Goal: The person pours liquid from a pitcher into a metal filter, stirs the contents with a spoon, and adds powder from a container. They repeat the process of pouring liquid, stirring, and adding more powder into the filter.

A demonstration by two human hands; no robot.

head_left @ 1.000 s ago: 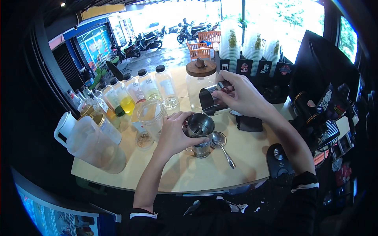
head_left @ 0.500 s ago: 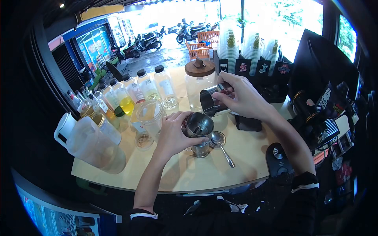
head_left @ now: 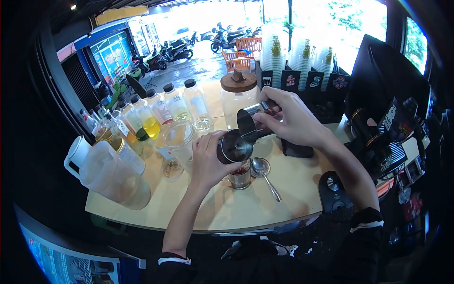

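Note:
My left hand [head_left: 206,161] grips a small steel cup [head_left: 235,146], lifted and tilted to the right above a metal mug [head_left: 240,177] that shows red liquid inside. My right hand [head_left: 286,118] holds a steel pitcher [head_left: 249,122] tipped on its side, its spout touching the rim of the steel cup. A spoon [head_left: 265,173] lies on the wooden counter [head_left: 246,203] just right of the mug.
A row of capped syrup bottles [head_left: 156,111], a clear jar [head_left: 178,137] and a plastic jug [head_left: 111,173] stand at the left. A wooden-lidded glass jar [head_left: 236,97] and cup stacks [head_left: 302,54] are behind. A dark cloth [head_left: 298,149] and machines [head_left: 392,137] sit right.
My left hand has lifted the steel cup off the metal mug and tilted it toward the pitcher, uncovering the red liquid below. The pitcher has dipped slightly lower.

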